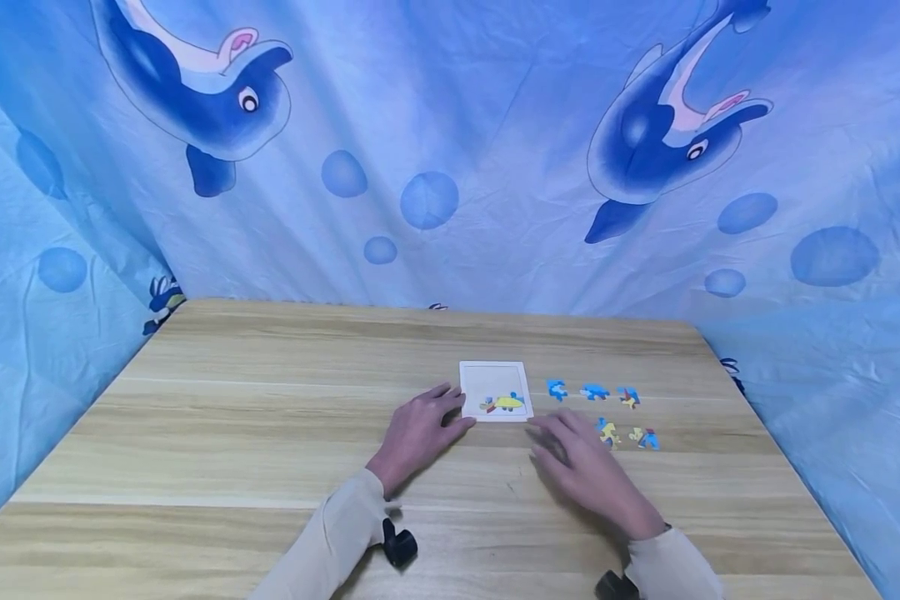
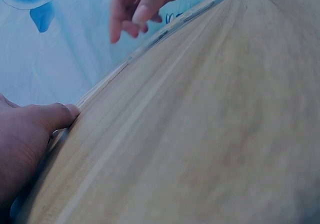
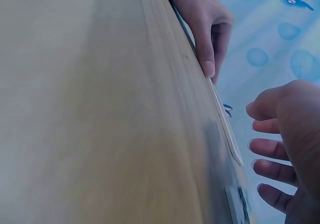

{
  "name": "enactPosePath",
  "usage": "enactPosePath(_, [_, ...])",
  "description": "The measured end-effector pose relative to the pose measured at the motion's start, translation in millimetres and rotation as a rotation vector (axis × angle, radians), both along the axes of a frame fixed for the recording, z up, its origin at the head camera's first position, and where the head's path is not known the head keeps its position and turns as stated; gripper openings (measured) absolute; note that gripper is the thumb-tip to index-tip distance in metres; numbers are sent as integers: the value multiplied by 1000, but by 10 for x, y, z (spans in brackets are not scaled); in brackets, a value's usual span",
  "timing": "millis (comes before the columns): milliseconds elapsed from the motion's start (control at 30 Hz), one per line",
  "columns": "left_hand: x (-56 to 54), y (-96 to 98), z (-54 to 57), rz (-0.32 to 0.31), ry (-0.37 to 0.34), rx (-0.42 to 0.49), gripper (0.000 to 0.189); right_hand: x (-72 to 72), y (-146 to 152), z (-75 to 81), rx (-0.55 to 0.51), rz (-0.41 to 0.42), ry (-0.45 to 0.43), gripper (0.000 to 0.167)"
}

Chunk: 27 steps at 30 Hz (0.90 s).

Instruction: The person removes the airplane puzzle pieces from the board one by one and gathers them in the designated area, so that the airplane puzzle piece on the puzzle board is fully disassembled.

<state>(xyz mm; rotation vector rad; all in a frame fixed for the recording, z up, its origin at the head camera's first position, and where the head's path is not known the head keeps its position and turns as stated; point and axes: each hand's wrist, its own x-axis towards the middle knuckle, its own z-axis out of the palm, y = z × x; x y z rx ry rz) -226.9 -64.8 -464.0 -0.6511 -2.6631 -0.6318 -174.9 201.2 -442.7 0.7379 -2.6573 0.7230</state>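
Note:
A white-framed jigsaw puzzle board lies flat on the wooden table, with a yellow and blue picture portion filled in along its lower right. My left hand holds the board's near left corner, thumb along the near edge and fingers at the left side. In the right wrist view, that thumb is right at the board's edge. Over the table by the near right corner hovers my right hand. Its fingers are loosely bent and apart, with nothing between them.
Right of the board lie several loose jigsaw pieces, among them a blue one, a red and yellow one and a blue-red one. The right hand partly overlaps the near ones. A blue dolphin-print curtain hangs behind the table.

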Motion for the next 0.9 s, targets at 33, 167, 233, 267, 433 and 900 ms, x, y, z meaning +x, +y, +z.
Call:
enactPosePath(33, [-2,1,1,0,2,0,37,-29,-24,-1,3,1,-1,33])
enactPosePath(167, [-4,3,2,-2,10,-1,39,-131,-128,0,3,11,-14,33])
enactPosePath(233, [-2,1,3,0,11,-3,40,-179,-177,-1,-7,21,-35,33])
enactPosePath(267, [-1,0,3,-1,11,-5,40,-202,-201,-1,-13,26,-46,33])
enactPosePath(433, [-1,-7,-3,-3,18,-14,40,-318,-306,-12,-24,45,-38,33])
enactPosePath(900, [-11,-12,-17,-8,31,-7,40,-495,-519,-33,44,22,-53,31])
